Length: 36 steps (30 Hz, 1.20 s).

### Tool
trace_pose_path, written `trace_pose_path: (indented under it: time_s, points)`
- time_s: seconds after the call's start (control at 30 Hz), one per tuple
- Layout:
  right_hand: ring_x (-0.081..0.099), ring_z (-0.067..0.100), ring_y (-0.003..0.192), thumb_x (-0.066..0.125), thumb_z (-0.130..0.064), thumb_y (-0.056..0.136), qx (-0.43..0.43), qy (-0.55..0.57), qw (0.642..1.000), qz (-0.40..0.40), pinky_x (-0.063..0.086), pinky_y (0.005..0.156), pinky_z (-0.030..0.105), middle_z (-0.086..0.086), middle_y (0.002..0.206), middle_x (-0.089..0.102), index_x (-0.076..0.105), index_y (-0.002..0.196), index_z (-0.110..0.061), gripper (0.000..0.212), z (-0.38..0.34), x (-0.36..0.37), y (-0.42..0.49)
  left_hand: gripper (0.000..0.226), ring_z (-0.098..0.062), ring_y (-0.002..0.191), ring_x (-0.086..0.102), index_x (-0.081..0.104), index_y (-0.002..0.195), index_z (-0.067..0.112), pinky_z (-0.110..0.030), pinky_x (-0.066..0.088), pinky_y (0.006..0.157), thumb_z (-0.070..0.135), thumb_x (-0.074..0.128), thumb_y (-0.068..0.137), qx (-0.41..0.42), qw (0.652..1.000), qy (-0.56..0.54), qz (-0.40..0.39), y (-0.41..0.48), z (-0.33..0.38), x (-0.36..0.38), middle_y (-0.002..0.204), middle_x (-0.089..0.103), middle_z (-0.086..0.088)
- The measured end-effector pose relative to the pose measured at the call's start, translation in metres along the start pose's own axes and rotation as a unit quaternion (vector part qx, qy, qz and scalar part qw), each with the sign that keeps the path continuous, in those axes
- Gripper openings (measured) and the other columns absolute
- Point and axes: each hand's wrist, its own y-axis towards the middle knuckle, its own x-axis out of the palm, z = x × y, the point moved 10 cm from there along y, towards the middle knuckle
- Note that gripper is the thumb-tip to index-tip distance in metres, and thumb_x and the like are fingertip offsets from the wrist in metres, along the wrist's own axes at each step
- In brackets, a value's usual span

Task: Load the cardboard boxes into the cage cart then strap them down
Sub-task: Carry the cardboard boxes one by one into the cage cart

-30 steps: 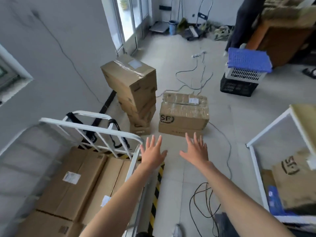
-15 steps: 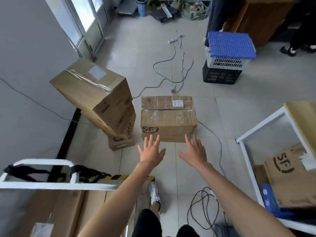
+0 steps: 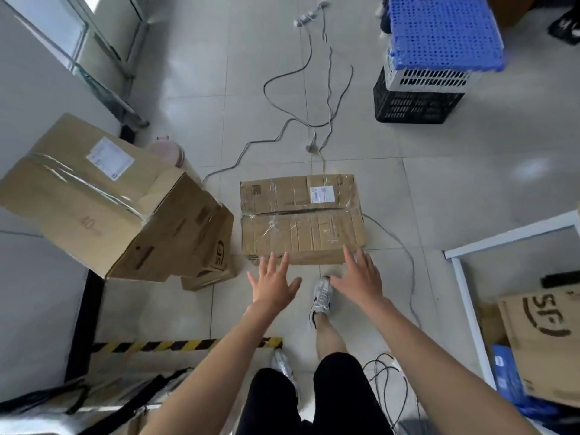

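A taped cardboard box (image 3: 299, 218) with a white label lies on the tiled floor straight ahead. My left hand (image 3: 273, 285) and my right hand (image 3: 361, 279) stretch toward its near edge, fingers spread, holding nothing. The fingertips reach the box's near side in the image; contact cannot be told. To the left leans a stack of larger cardboard boxes (image 3: 106, 202). The cage cart (image 3: 94, 400) with black straps shows blurred at the bottom left.
Grey cables (image 3: 314, 98) snake over the floor behind the box, and black cables (image 3: 386, 381) coil by my feet. Stacked blue, white and black crates (image 3: 430, 64) stand at the back right. A white frame cart (image 3: 470, 309) holding a box stands at right.
I have stepped closer to the box on the floor and look more steeply down. Both hands have come nearer to its near edge. The cage cart has slid to the bottom left.
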Motion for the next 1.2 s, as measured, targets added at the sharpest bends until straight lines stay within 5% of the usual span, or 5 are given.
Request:
trace_pose_path:
  time_s: [0.53, 0.83, 1.0, 1.2]
  points:
    - [0.012, 0.034, 0.152, 0.060, -0.053, 0.089, 0.036, -0.018, 0.994, -0.103, 0.025, 0.116, 0.052, 0.010, 0.167, 0.005, 0.001, 0.159, -0.027, 0.096, 0.062, 0.084, 0.316, 0.090, -0.033, 0.153, 0.001, 0.004, 0.159, 0.034, -0.067, 0.012, 0.117, 0.062, 0.056, 0.091, -0.156, 0.985, 0.011, -0.070, 0.283, -0.108, 0.075, 0.167, 0.005, -0.010]
    - [0.008, 0.036, 0.152, 0.067, -0.053, 0.084, 0.109, 0.025, 0.992, -0.057, 0.028, 0.115, 0.058, 0.012, 0.167, -0.005, -0.004, 0.158, -0.030, 0.105, 0.130, 0.120, 0.406, 0.125, -0.039, 0.152, 0.001, -0.008, 0.159, 0.016, -0.051, 0.015, 0.120, 0.052, 0.078, 0.075, -0.218, 0.959, -0.180, 0.001, 0.378, -0.195, 0.093, 0.164, -0.008, -0.023]
    - [0.041, 0.033, 0.137, 0.074, -0.043, 0.078, 0.154, 0.159, 0.974, -0.047, 0.039, 0.094, 0.039, 0.010, 0.161, 0.019, -0.011, 0.155, -0.041, 0.115, 0.155, 0.126, 0.428, 0.152, -0.034, 0.149, 0.017, -0.012, 0.157, 0.020, -0.052, 0.019, 0.121, 0.042, 0.095, 0.051, -0.190, 0.932, -0.309, 0.013, 0.399, -0.214, 0.096, 0.162, 0.014, -0.018]
    - [0.042, 0.028, 0.137, 0.077, -0.030, 0.077, 0.179, 0.216, 0.959, -0.027, 0.037, 0.096, 0.034, 0.006, 0.158, 0.026, -0.004, 0.154, -0.046, 0.113, 0.159, 0.125, 0.418, 0.156, -0.031, 0.144, 0.033, -0.012, 0.157, 0.023, -0.053, 0.030, 0.118, 0.045, 0.095, 0.046, -0.192, 0.919, -0.343, 0.013, 0.392, -0.211, 0.094, 0.158, 0.031, -0.012]
